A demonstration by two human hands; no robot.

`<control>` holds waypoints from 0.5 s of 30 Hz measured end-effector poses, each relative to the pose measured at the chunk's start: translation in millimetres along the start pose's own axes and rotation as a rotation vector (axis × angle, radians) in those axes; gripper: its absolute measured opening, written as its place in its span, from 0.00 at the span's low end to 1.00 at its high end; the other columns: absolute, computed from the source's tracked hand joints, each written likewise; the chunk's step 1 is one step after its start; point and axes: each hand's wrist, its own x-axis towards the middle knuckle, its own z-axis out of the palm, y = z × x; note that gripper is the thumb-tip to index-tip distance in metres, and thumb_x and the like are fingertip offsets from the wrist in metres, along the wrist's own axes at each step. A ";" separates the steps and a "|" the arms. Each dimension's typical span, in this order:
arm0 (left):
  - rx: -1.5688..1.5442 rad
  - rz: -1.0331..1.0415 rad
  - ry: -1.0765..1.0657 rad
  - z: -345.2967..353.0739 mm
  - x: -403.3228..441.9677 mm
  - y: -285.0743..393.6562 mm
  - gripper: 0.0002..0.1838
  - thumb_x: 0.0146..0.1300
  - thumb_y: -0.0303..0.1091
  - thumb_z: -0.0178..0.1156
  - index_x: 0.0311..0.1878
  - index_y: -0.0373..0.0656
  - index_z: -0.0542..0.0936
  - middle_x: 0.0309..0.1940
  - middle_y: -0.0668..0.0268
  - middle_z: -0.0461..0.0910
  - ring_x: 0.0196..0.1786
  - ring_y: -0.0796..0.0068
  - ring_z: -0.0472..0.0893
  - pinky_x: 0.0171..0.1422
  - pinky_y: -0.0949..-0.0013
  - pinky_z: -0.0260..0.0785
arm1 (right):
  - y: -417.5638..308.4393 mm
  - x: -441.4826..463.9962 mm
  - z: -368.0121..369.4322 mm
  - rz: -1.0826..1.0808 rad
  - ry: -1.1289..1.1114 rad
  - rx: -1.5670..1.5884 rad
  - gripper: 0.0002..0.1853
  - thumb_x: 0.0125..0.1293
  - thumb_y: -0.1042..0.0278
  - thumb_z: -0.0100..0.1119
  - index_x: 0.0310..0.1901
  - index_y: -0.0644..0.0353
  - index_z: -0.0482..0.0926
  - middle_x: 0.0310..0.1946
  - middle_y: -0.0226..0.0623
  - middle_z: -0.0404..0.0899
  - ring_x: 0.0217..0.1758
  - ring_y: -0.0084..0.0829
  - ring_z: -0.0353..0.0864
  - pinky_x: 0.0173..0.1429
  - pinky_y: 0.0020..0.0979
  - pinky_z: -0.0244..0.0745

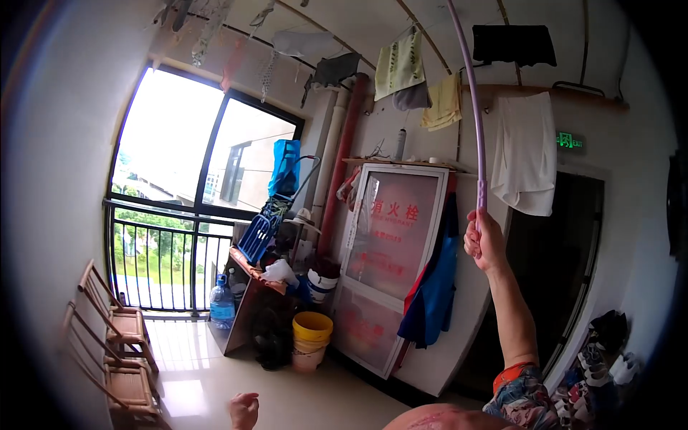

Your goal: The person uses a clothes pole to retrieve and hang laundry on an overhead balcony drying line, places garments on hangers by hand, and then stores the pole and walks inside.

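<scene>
My right hand [485,240] is raised and wrapped round the lower end of a long purple pole [479,143], which runs up past the top edge of the view. The pole's upper end is out of sight. Close to the pole hang a white cloth garment [527,154], a black cloth [514,45] and a pale yellow cloth [441,104]. Down at the bottom edge, my left hand [244,411] is held low with curled fingers, nothing visible in it and touching nothing.
Bamboo chairs [127,326] stand by the railing at left. A yellow bucket [312,327], a water jug [221,304] and a blue folding cart [262,228] are near the window. A hydrant cabinet [387,265] fills the middle wall; shoes [593,364] lie at right.
</scene>
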 end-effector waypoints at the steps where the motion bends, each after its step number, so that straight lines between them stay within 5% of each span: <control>1: 0.050 0.004 0.022 -23.6 -6.3 -4.0 0.07 0.47 0.21 0.54 0.29 0.37 0.81 0.18 0.64 0.77 0.21 0.77 0.77 0.28 0.76 0.70 | 3.0 2.2 19.9 0.011 -0.047 0.049 0.17 0.65 0.50 0.45 0.35 0.58 0.67 0.11 0.24 0.57 0.07 0.16 0.50 0.11 0.19 0.43; 4: 0.392 0.059 -0.056 -80.7 -25.4 -13.8 0.11 0.56 0.32 0.54 0.40 0.40 0.79 0.39 0.56 0.79 0.43 0.61 0.78 0.51 0.65 0.68 | 16.9 15.7 72.6 0.035 -0.146 0.131 0.17 0.65 0.49 0.46 0.36 0.57 0.68 0.11 0.25 0.59 0.06 0.16 0.50 0.11 0.20 0.42; 7: 0.407 0.005 0.005 -111.6 -35.7 -18.0 0.11 0.56 0.32 0.53 0.40 0.40 0.80 0.37 0.55 0.79 0.43 0.60 0.78 0.51 0.65 0.68 | 39.1 36.6 115.2 0.040 -0.197 0.138 0.19 0.63 0.47 0.47 0.34 0.57 0.68 0.12 0.23 0.58 0.07 0.15 0.48 0.12 0.20 0.41; 10: 0.154 -0.033 0.182 -122.6 -38.1 -35.2 0.07 0.47 0.21 0.54 0.29 0.36 0.81 0.16 0.64 0.77 0.19 0.77 0.77 0.27 0.77 0.70 | 46.8 64.2 148.2 0.035 -0.239 0.149 0.20 0.61 0.45 0.49 0.33 0.56 0.68 0.12 0.23 0.59 0.07 0.15 0.49 0.12 0.20 0.42; 13: 0.150 -0.129 0.203 -150.5 -38.9 -48.2 0.08 0.47 0.21 0.53 0.29 0.36 0.81 0.14 0.64 0.76 0.19 0.78 0.77 0.26 0.77 0.70 | 58.6 96.2 197.1 0.002 -0.247 0.139 0.21 0.59 0.44 0.52 0.32 0.58 0.66 0.11 0.24 0.60 0.07 0.15 0.52 0.11 0.20 0.43; 15: 0.293 -0.158 0.113 -165.2 -41.7 -49.8 0.09 0.50 0.26 0.54 0.34 0.37 0.80 0.26 0.60 0.78 0.30 0.71 0.78 0.37 0.72 0.70 | 53.3 118.0 222.1 -0.007 -0.260 0.141 0.22 0.59 0.44 0.53 0.32 0.58 0.66 0.11 0.24 0.59 0.07 0.15 0.52 0.11 0.20 0.43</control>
